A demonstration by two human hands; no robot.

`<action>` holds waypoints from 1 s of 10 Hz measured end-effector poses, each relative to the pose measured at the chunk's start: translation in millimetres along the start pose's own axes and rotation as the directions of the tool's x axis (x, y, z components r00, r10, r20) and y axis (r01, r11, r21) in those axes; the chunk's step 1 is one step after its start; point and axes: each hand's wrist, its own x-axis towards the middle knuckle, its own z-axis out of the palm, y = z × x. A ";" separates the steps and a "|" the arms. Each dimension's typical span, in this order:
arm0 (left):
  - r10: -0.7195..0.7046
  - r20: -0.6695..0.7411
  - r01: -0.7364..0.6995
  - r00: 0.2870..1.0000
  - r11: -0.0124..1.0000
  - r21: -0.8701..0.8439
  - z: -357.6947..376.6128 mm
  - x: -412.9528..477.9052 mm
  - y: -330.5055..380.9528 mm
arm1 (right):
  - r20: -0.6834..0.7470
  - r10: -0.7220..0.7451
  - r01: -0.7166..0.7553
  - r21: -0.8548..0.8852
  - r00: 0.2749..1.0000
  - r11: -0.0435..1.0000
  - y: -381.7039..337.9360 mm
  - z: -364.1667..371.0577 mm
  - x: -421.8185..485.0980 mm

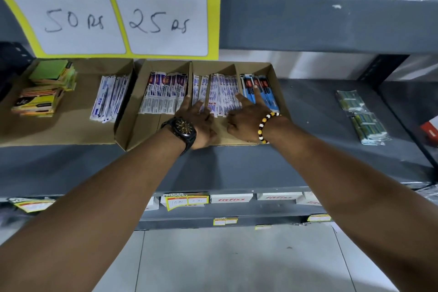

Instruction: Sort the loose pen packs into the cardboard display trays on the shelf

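While our left hand (201,121) and right hand (246,118) press flat, grips wide, on the white packs (222,95), we may shove them over the divider (206,92) into the blue packs (260,90)

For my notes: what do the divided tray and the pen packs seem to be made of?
Tray: likely plain cardboard, matte brown with folded walls. Pen packs: seemingly printed card or paper backs, perhaps under clear film; too blurred to be sure.

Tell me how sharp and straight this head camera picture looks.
Head view: wide-angle bending bows the shelf edge; the price sign reads clearly; print on the pen packs is soft; the top right corner is hazy.
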 end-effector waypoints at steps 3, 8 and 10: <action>-0.017 -0.063 0.013 0.998 0.998 -0.054 10.9 -2.0 -3.2 | -0.077 0.008 -0.001 0.086 0.997 0.996 -2.8 -2.7 -7.5; -0.056 -0.578 -0.078 0.814 0.976 -0.206 -5.9 -105.4 26.9 | -0.553 0.019 0.165 0.281 0.833 0.945 -1.1 -27.0 -105.7; 0.030 -0.748 -0.215 0.663 0.965 -0.152 -59.8 -209.2 71.4 | -0.776 0.065 0.321 0.334 0.627 0.886 -14.7 -63.5 -221.4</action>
